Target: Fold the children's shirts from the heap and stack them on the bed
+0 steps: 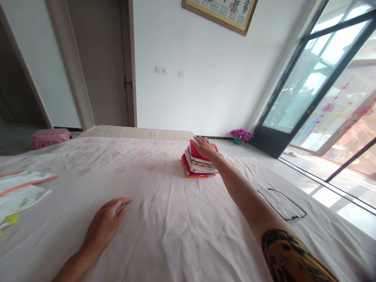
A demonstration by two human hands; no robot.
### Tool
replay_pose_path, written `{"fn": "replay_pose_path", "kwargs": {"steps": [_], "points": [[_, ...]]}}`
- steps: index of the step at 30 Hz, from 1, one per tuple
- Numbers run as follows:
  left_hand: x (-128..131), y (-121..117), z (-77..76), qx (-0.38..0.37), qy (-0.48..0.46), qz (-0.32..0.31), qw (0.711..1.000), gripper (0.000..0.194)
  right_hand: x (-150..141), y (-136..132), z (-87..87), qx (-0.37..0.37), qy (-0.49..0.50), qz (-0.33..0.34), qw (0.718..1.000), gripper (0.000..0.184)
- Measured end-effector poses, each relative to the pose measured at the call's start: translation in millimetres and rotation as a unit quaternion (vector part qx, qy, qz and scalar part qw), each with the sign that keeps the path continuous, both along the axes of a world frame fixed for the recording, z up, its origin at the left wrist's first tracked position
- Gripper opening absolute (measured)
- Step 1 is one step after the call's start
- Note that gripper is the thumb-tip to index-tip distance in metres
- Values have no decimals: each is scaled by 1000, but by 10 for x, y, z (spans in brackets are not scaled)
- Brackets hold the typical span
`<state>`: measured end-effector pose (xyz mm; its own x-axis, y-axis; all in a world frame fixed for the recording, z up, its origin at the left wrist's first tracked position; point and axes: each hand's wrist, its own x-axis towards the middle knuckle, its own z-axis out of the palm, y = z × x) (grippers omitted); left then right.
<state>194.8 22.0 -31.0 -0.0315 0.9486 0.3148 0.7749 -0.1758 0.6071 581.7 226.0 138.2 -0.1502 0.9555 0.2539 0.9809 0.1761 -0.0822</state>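
A stack of folded cloths (201, 166) in red, white and patterned colours stands on the far middle of the covered surface. My right hand (205, 147) lies flat on its red top piece, fingers stretched out and not wrapped round anything. Nearer to me on the left, my left hand (107, 219) rests on the pale sheet (164, 235), thumb and fingers apart, holding nothing. White cloths with orange trim (26, 188) lie to the left of that hand.
Black-framed glasses (289, 217) lie on the sheet beside my right forearm. A pink stool (52, 137) stands beyond the left edge. Purple flowers in a green pot (241, 136) sit on the floor near the glass door (311, 86).
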Motion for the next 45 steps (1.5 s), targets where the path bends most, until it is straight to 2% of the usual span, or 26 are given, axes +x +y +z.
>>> {"fn": "replay_pose_path", "kwargs": {"steps": [4,8,12,16,19,22,24,27,28,31,33,35,37,41,45], "points": [[18,-9,15,11,12,-12,1000,34,-186,-37,-198,-64,-33,20,997,51],[32,-21,40,24,16,-16,999,34,-190,14,-302,-66,-11,-3,998,53],[38,-35,74,15,13,-16,1000,33,-152,2,-270,-78,3,14,997,52],[55,-55,117,-3,-2,-16,1000,32,-137,-105,-109,-76,4,33,997,47],[60,-60,132,-2,-12,-21,1000,31,-193,-249,32,-35,18,17,999,49],[54,-60,133,9,-16,-26,999,30,-393,-513,42,88,70,22,993,51],[51,-68,140,15,-20,-24,999,30,-603,-764,-86,144,96,93,981,49],[56,-93,165,15,-40,-19,999,30,-930,-1182,-482,77,86,216,970,48],[59,-100,172,14,-50,-11,999,31,-1018,-1306,-650,35,78,223,971,49],[57,-108,180,20,-57,30,998,35,-1180,-1570,-1147,-69,34,179,981,57],[13,-98,180,30,-52,58,997,38,-1219,-1647,-1386,-87,10,160,983,58],[-112,-79,199,44,-40,82,995,39,-1228,-1670,-1510,-77,0,149,986,57],[-354,-61,259,59,-20,114,992,39,-1230,-1673,-1540,-61,2,142,988,54],[-1154,-106,505,95,23,221,970,39,-1251,-1682,-1497,-39,14,134,990,51],[-1978,-272,725,104,69,328,936,34,-1282,-1700,-1477,-28,16,128,991,50]]}}
